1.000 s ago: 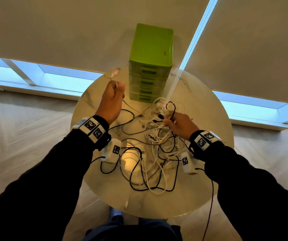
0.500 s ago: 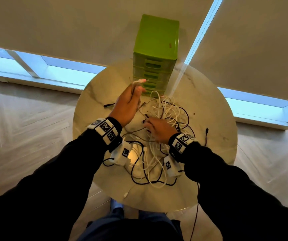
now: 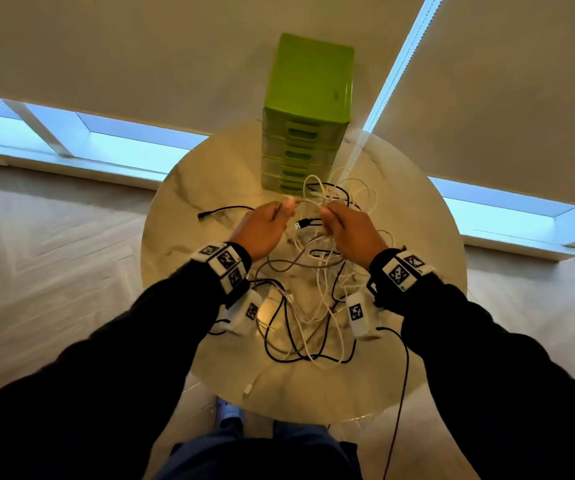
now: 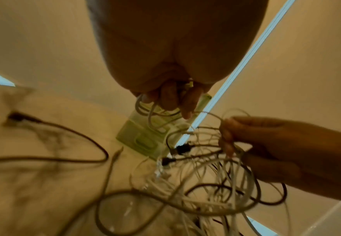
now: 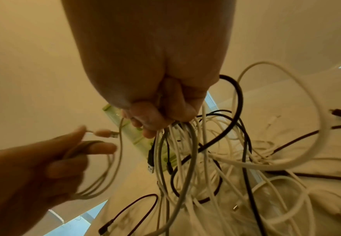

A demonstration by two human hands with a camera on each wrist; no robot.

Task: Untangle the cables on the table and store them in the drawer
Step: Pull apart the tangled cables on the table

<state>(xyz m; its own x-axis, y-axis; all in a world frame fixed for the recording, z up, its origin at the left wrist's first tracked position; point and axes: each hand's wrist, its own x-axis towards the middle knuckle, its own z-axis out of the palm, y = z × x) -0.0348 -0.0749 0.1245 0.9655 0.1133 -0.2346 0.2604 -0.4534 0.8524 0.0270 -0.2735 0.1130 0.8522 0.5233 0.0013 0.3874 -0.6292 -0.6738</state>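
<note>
A tangle of white and black cables (image 3: 314, 289) lies on the round marble table (image 3: 189, 209). My left hand (image 3: 265, 226) grips a looped grey-white cable (image 4: 155, 111), with its plug end (image 5: 105, 133) between the fingertips. My right hand (image 3: 352, 230) grips a bunch of white and black cables (image 5: 177, 143) lifted off the table, a black USB plug (image 5: 150, 161) dangling from it. The two hands are close together just in front of the green drawer unit (image 3: 307, 116), whose drawers all look shut.
A loose black cable (image 3: 223, 211) lies on the table left of my hands. A white plug (image 3: 248, 389) hangs near the table's front edge. Window blinds stand right behind the drawer unit. The wooden floor (image 3: 54, 254) surrounds the table.
My left hand has dropped from near the drawer unit toward the right hand. My right hand has risen from the pile, lifting a bunch of cables with it.
</note>
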